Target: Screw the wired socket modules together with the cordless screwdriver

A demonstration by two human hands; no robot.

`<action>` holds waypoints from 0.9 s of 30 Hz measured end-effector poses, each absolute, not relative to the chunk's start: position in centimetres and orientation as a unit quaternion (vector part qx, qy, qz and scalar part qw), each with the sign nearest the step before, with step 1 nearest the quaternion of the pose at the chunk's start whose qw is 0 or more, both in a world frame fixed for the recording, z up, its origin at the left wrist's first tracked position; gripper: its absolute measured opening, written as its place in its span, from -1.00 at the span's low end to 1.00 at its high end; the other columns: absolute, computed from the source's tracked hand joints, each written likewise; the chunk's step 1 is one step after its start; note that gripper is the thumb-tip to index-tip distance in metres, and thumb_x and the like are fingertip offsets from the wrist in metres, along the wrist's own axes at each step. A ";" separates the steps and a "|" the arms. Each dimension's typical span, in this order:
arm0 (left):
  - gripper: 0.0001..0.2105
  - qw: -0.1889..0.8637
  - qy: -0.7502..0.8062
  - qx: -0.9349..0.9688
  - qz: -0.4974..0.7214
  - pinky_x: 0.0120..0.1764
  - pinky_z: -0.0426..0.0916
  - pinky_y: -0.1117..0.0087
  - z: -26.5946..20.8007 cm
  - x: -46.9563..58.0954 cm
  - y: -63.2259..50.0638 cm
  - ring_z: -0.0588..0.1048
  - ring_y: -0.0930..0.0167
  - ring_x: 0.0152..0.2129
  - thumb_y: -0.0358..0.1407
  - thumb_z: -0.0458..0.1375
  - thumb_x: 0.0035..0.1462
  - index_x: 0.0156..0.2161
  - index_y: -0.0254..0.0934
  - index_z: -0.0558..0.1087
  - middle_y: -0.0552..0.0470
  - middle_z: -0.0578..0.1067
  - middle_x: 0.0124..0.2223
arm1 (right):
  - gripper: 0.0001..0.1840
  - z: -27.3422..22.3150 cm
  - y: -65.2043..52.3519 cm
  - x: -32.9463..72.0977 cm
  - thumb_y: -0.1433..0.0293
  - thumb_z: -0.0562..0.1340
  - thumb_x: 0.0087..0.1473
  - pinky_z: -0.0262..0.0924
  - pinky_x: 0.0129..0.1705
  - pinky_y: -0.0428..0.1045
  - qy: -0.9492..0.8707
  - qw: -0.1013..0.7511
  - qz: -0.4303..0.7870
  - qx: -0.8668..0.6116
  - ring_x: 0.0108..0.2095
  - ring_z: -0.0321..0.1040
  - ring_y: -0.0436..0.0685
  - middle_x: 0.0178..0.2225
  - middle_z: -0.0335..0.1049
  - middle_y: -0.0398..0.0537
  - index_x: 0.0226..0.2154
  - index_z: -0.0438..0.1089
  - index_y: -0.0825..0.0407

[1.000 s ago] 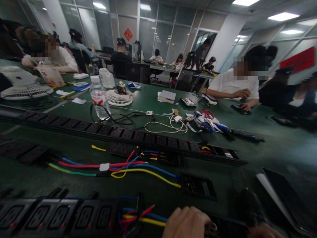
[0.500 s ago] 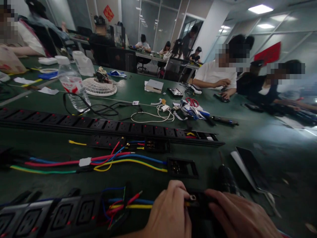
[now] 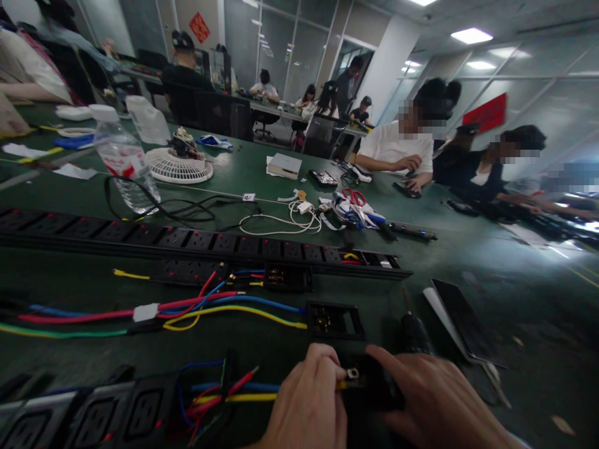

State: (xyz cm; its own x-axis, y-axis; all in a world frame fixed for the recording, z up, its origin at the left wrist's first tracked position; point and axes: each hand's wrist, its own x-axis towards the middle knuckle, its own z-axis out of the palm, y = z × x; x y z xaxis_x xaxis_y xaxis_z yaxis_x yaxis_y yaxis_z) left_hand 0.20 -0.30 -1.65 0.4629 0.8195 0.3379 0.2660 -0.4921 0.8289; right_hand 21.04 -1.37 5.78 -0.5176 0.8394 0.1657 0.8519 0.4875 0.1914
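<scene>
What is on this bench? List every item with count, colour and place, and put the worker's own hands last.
power strip: 1, black, long, across the table's middle
socket row: 1, black, near left edge
wires: several, red, blue, yellow, green, between the strips
socket module: 1, black, loose, just beyond the hands
small part: 1, black with a metal terminal, between both hands
bottle: 1, clear, red label, far left
fan grille: 1, white, beside the bottle
white cable: 1, coiled, centre
scissors: 1, red handles, centre right
phone: 1, dark, right
people: several, seated at far tables
left hand: on the small part
right hand: on the small part
</scene>
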 end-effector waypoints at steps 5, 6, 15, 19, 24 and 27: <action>-0.68 0.371 0.343 0.766 0.396 -0.29 0.35 0.32 -1.8 0.0 -0.2 0.43 0.32 -0.31 -0.60 -0.03 0.04 -0.15 -0.17 0.14 -0.03 0.34 -0.12 | -0.19 7.1 -1.2 21.8 0.40 0.28 -0.41 -0.04 -0.44 -0.17 -0.855 0.008 -0.195 -0.481 -0.46 0.20 -0.05 -0.37 0.17 -0.38 0.01 0.12 0.02; -0.68 0.373 0.346 0.765 0.396 -0.29 0.34 0.32 -1.8 0.0 -0.2 0.43 0.32 -0.31 -0.60 -0.03 0.04 -0.15 -0.17 0.14 -0.03 0.33 -0.12 | -0.19 7.0 -1.3 22.1 0.40 0.29 -0.40 -0.05 -0.44 -0.17 -0.854 0.001 -0.191 -0.485 -0.45 0.20 -0.06 -0.37 0.16 -0.38 0.02 0.13 0.02; -0.64 0.366 0.342 0.773 0.390 -0.30 0.34 0.36 -1.7 0.1 -0.2 0.43 0.34 -0.30 -0.64 -0.01 -0.05 -0.18 -0.19 0.18 -0.02 0.33 -0.14 | -0.47 6.3 -2.0 23.1 0.35 -0.11 0.04 0.09 -0.37 -0.12 -0.859 0.005 -0.141 -0.492 -0.33 0.25 -0.11 -0.22 0.22 -0.28 0.08 0.16 -0.01; -0.63 0.367 0.347 0.776 0.378 -0.29 0.34 0.37 -1.8 0.2 -0.2 0.44 0.35 -0.30 -0.65 -0.01 -0.07 -0.19 -0.19 0.19 0.00 0.34 -0.15 | -0.32 6.5 -2.4 23.5 0.34 0.14 -0.13 0.18 -0.33 -0.15 -0.861 -0.012 -0.135 -0.491 -0.29 0.27 -0.07 -0.18 0.22 -0.33 0.11 0.11 -0.03; -0.63 0.362 0.349 0.784 0.364 -0.32 0.33 0.38 -2.2 0.2 0.0 0.44 0.35 -0.32 -0.65 0.00 -0.08 -0.19 -0.19 0.19 0.00 0.35 -0.15 | -0.18 7.5 -2.3 22.7 0.42 0.26 -0.33 0.14 -0.41 -0.19 -0.864 0.001 -0.146 -0.482 -0.35 0.26 -0.06 -0.23 0.22 -0.35 0.09 0.11 -0.01; -0.66 0.362 0.346 0.789 0.355 -0.34 0.31 0.39 -2.5 0.2 0.1 0.44 0.36 -0.33 -0.63 -0.01 -0.04 -0.19 -0.19 0.20 0.00 0.36 -0.16 | -0.33 7.9 -2.2 22.2 0.34 0.14 -0.21 0.10 -0.45 -0.16 -0.867 0.038 -0.152 -0.474 -0.39 0.25 -0.09 -0.27 0.22 -0.34 0.05 0.13 0.01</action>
State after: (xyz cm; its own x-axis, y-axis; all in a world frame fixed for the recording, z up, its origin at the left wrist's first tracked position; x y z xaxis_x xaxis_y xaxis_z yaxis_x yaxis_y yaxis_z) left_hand 0.21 0.11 -2.53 0.5087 0.8032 0.3100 0.2889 -0.4984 0.8174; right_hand 22.15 -2.19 7.88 -0.5486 0.8093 0.2099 0.8324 0.5053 0.2274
